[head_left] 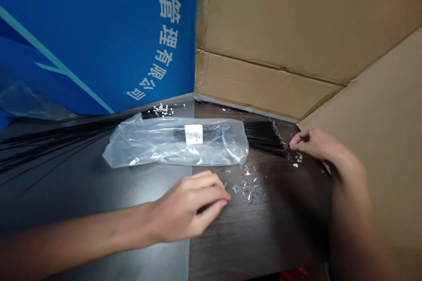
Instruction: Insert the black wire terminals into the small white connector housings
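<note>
Along the lower middle of the dark tabletop [273,237], the person's left hand [186,206] hovers half-curled and empty over scattered clear terminals [245,189]. The right hand [321,149], also loosely open, sits just beside black wire ends [267,138] emerging from a clear plastic bag [174,142], below a blue banner [99,39] reading 管理有限公司.

**Two bare arms, slim and unsleeved**

The left hand [184,206] is seen toward 7 o'clock, with the left forearm [66,241] leaving the view at 8 o'clock. The right hand [323,149] is seen at 3 o'clock, with the right forearm [356,228] cut off at 5 o'clock. Long, slender fingers are shown.
</note>
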A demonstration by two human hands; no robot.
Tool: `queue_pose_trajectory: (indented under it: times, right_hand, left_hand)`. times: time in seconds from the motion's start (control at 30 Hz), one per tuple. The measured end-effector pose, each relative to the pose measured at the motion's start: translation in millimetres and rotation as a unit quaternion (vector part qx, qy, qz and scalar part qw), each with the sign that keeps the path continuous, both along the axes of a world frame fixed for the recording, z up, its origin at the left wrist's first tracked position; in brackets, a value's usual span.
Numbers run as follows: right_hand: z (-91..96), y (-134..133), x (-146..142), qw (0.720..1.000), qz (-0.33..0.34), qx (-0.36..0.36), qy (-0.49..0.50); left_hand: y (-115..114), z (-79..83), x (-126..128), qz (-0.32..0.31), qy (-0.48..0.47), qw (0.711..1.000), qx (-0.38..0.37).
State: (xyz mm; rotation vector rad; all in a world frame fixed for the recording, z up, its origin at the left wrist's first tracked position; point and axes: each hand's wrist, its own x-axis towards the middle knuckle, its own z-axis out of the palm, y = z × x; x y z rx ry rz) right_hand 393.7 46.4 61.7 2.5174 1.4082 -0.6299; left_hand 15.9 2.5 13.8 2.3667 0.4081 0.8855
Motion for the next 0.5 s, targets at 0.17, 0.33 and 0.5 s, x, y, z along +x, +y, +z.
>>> queue_pose_trajectory:
  times: [0.17,0.33,0.5]
  right_hand:
    - [7.9,-2.8,-4.3,0.999,-0.014,0.039,-0.008]
    - [16.1,-6.8,-14.1,0.996,-0.026,0.081,-0.028]
    - [20.9,-9.8,-15.1,0.993,-0.023,0.111,-0.034]
  left_hand:
    - [-6.3,-27.2,-2.7,-0.047,0.015,0.998,0.036]
    - [-4.0,-27.7,-4.5,-0.069,0.044,0.994,0.069]
    - [-4.2,-29.0,-3.6,-0.070,0.049,0.995,0.049]
